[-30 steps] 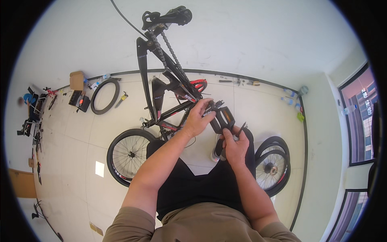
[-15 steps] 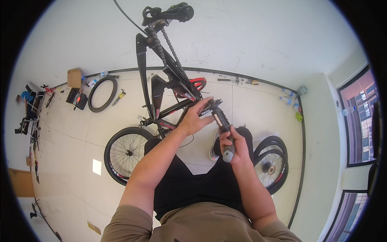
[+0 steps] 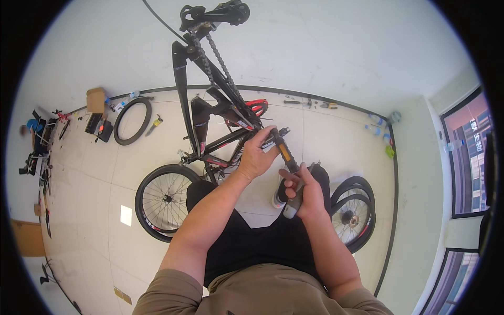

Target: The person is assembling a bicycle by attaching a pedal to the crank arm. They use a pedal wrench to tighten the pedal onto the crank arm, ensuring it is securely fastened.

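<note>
An upturned black bicycle frame (image 3: 182, 89) stands in front of me, its chain (image 3: 203, 58) running up to the rear derailleur (image 3: 231, 13). My left hand (image 3: 255, 158) reaches to the crank area, thumb and fingers around the inner end of a black pedal (image 3: 285, 149) with an orange reflector. My right hand (image 3: 310, 191) is closed around a grey-handled tool (image 3: 293, 208), just at the pedal's outer end. The fingers hide much of the tool, so its kind and whether it touches the pedal cannot be made out. Behind my hands shows a red chainring (image 3: 258, 107).
A mounted wheel (image 3: 140, 195) rests left of my knees; loose wheels (image 3: 367, 210) lie to the right. Farther off are a tyre (image 3: 119, 126), a cardboard box (image 3: 96, 101), a yellow-handled tool (image 3: 154, 125), a hammer (image 3: 294, 102), pliers (image 3: 329, 105) and plastic bottles (image 3: 374, 124) along the wall.
The pedal has turned, so its orange reflector now faces me. My right hand and the grey handle have tilted, the handle's end shifting left and slightly down. The frame appears slightly farther left.
</note>
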{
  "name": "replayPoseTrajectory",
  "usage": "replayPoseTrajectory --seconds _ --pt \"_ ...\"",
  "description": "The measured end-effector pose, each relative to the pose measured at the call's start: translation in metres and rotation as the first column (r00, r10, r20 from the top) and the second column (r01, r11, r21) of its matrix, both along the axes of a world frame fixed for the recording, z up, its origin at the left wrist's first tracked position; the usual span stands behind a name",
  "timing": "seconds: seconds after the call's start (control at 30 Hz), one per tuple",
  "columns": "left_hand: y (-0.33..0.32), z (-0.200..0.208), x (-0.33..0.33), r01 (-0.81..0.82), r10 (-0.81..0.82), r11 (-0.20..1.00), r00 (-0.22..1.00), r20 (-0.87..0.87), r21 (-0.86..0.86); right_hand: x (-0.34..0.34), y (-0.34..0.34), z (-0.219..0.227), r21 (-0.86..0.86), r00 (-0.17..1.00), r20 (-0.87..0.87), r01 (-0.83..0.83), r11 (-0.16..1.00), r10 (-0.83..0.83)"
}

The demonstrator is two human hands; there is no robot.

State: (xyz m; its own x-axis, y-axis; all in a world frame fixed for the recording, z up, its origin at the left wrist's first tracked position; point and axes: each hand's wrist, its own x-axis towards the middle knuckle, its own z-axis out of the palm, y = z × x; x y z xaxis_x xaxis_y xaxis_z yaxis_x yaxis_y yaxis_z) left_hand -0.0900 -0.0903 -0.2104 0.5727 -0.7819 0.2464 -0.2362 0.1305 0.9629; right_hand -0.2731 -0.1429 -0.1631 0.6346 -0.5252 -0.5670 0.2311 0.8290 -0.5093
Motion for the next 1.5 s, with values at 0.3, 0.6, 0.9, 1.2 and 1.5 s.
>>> replayPoseTrajectory --seconds 0.3,0.6,0.9,1.2,1.5 --pt "-0.001 0.008 -0.006 -0.042 0.043 0.999 0.998 -0.036 0.019 0.005 0.017 -0.003 -0.925 0.896 -0.342 -0.267 0.272 -0.283" --pt "0.004 0.005 -0.001 0.055 -0.084 0.993 0.955 -0.284 -0.107 0.014 0.012 0.011 -0.622 0.956 -0.263 -0.064 0.780 -0.131" --pt "0.005 0.005 0.023 0.145 -0.130 0.988 0.967 -0.217 0.052 0.014 -0.002 0.007 -0.247 0.994 -0.083 0.049 0.968 -0.071" --pt "0.002 0.013 0.024 0.262 -0.220 0.964 0.867 -0.447 0.034 0.009 -0.009 -0.004 0.045 0.997 0.077 0.010 0.999 -0.013" --pt "-0.005 0.011 0.026 0.242 -0.336 0.942 0.713 -0.615 -0.235 0.012 -0.011 -0.003 0.252 0.984 0.176 -0.037 0.967 -0.008"
